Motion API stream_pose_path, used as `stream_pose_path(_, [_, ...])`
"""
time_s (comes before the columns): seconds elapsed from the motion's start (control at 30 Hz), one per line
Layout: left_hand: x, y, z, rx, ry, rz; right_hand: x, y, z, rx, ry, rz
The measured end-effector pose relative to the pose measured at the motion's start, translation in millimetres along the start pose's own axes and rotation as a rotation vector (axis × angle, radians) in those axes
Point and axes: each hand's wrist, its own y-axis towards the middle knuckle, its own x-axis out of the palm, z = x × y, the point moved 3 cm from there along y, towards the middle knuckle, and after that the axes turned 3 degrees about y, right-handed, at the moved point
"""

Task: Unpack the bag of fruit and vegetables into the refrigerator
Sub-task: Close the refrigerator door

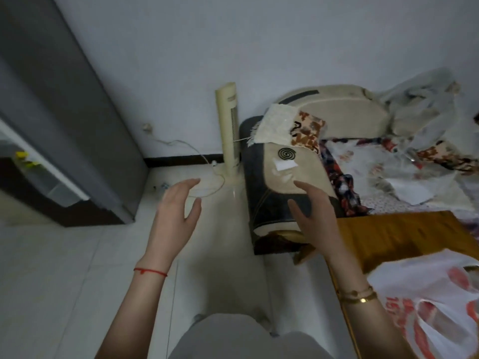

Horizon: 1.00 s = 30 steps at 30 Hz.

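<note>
Red thread is circling the left wrist, and the left hand [176, 216] is hovering above the pale floor [64, 268] with fingers straight and spread, gripping nothing. The right hand [315, 218], with gold bangles [359, 296] at its wrist, is likewise hanging free, fingers relaxed and apart, in front of the end of a sofa arm [280, 193]. Both hands are well apart from each other and are touching nothing.

Low at the right, a white plastic bag [427, 307] with red print is lying on a mustard cloth [394, 237] beside the right forearm; its contents are not showing. At the far left the grey fridge [67, 112] is standing with its door open, and a door shelf [51, 177] is showing something yellow [22, 155].

A black coil [285, 153] and a white slip are sitting on top of the sofa arm, with a pale cloth [274, 123] draped just beyond. A cream tower fan [228, 130] is standing against the wall between fridge and sofa, its cord trailing over the floor. Patterned fabric and clear plastic are cluttering the sofa seat at the right.
</note>
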Motion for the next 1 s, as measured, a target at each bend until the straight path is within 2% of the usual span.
stream_pose_path(0.27, [-98, -83, -77, -0.221, 0.025, 0.166, 94, -14, -93, -0.106, 0.042, -0.188])
stream_pose_path(0.43, [-162, -134, -141, -0.31, 0.059, 0.213, 166, -41, -164, -0.149, 0.059, -0.218])
stream_pose_path(0.73, [-260, -184, -238, -0.301, 0.111, 0.216, 265, -87, -276, -0.196, 0.129, -0.228])
stream_pose_path(1.0, [-312, -164, -294, -0.266, 0.068, 0.278, 312, -69, -347, -0.202, 0.164, -0.206])
